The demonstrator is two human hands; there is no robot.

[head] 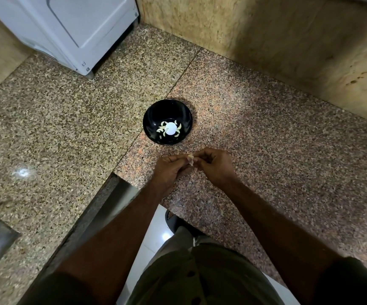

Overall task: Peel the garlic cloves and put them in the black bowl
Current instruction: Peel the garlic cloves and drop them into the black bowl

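Peeling is the step we have in hand: our left hand (171, 170) and right hand (213, 165) meet just above the granite surface (266, 137), on the near side of the black bowl (167, 121). Both hands have their fingers curled in, pinching one garlic clove (191, 159) between them, with a pale flap of skin showing at the fingertips. We cannot tell how much skin is left on it. Several peeled cloves (161, 128) already lie in the bottom of the bowl, round a bright spot of reflected light. No unpeeled stock shows on the surface, so we judge the task well along. Next, we would strip the remaining skin, then reach forward and drop the bare clove into the bowl without letting husk fall in with it.
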